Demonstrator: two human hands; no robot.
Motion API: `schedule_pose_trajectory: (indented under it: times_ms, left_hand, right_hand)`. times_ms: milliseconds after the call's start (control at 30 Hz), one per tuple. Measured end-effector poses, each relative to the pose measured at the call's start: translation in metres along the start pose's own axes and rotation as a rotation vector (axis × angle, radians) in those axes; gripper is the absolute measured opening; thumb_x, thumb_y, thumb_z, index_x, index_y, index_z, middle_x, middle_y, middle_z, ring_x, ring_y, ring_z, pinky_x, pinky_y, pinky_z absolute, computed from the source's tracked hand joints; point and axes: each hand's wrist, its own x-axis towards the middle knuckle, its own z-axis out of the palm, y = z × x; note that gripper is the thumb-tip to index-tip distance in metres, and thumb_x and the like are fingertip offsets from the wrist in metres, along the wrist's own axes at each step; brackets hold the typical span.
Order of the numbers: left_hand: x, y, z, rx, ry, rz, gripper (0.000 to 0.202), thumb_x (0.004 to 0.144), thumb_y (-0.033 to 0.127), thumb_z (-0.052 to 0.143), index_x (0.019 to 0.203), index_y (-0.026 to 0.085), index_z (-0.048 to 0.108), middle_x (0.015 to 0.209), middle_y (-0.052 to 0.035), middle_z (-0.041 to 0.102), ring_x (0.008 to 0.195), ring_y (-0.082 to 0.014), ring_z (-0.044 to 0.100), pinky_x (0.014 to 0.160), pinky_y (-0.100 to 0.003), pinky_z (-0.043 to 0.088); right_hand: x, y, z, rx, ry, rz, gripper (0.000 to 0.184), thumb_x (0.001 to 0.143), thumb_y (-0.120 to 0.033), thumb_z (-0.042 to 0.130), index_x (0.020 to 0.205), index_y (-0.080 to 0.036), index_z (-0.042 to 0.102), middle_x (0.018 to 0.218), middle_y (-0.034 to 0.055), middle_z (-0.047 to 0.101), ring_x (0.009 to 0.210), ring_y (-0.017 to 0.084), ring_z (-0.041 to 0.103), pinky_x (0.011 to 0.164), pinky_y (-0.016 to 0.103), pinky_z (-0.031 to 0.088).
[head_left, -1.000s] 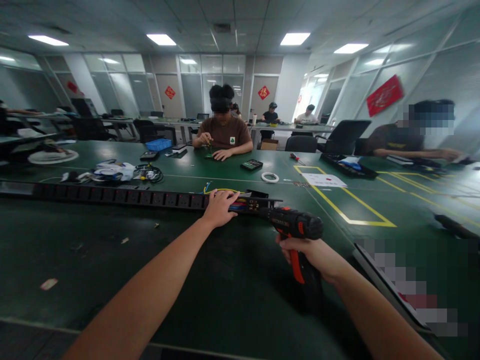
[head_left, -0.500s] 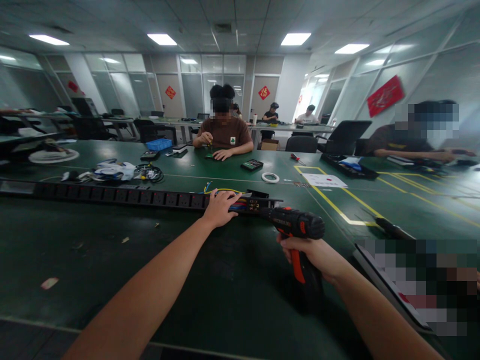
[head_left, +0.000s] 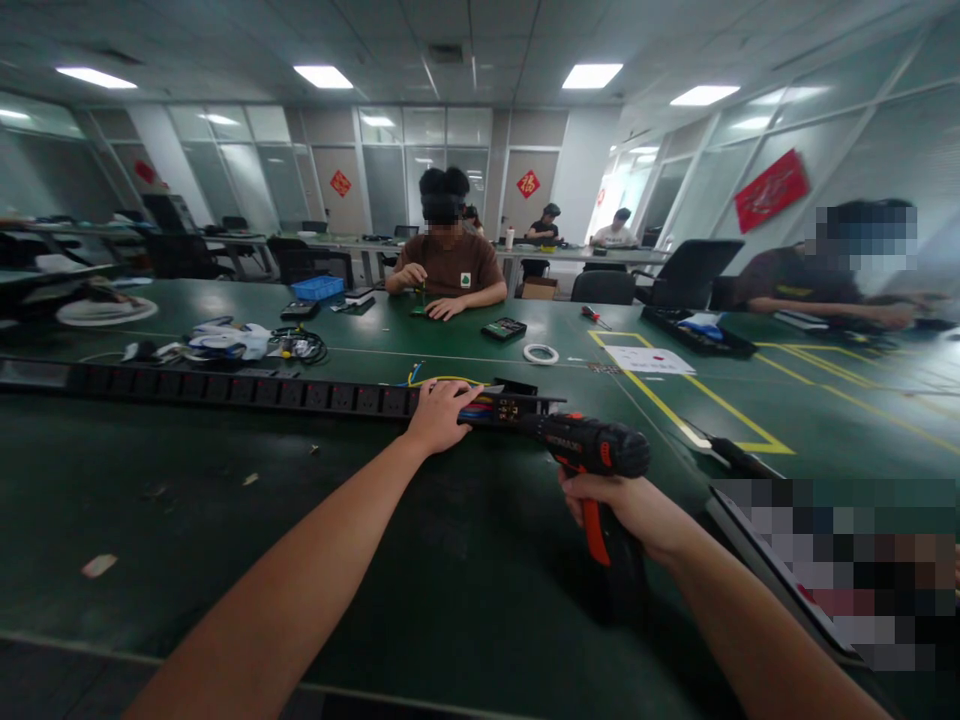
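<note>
A long black power strip (head_left: pixel 322 396) with a row of sockets lies across the green table. Over its right part rests my left hand (head_left: pixel 441 415), gripping it, fingers on its top and thumb on the near side. Beside those fingers, red, blue and yellow wires show in the open end, next to a small terminal block (head_left: pixel 508 408). My right hand (head_left: pixel 611 497) is wrapped around the handle of a black and orange cordless drill (head_left: pixel 592 443). The drill's nose points left at the strip's right end; whether its bit touches there I cannot tell.
Bagged parts and cables (head_left: pixel 232 342) lie behind the strip. Beyond it are a white ring (head_left: pixel 541 355), a paper sheet (head_left: pixel 649 360) and a red screwdriver (head_left: pixel 595 317). A dark pointed tool (head_left: pixel 742 457) lies right. A co-worker (head_left: pixel 450 265) sits opposite.
The dark pointed tool on the right has shifted left. The drill has moved very slightly to the right; my left hand stays on the power strip.
</note>
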Motion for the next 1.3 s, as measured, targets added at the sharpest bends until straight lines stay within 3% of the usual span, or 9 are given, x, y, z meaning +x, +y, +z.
schedule_pose_trajectory:
  times_ms: [633,1300]
  left_hand:
    - [0.0002,-0.0008,0.0019,-0.005,0.013,-0.004,0.069,0.08,0.03,0.072,0.147,0.034,0.052,0.135,-0.0065,0.059,0.129,-0.031,0.05,0.115,-0.053,0.025]
    - [-0.0007,0.0008,-0.001,0.01,0.017,0.005,0.067,0.081,0.03,0.072,0.146,0.033,0.053,0.134,-0.0066,0.059,0.128,-0.0304,0.051,0.114,-0.053,0.026]
  right_hand:
    - [-0.0009,-0.0026,0.0003,-0.043,-0.006,-0.007,0.014,0.07,-0.031,0.07,0.068,-0.019,0.063,0.057,-0.0003,0.059,0.056,0.017,0.055,0.058,0.029,0.044]
    - [-0.0016,-0.0035,0.0011,-0.03,-0.01,0.005,0.013,0.07,-0.03,0.071,0.072,-0.019,0.064,0.057,-0.0008,0.059,0.056,0.017,0.055,0.059,0.029,0.044]
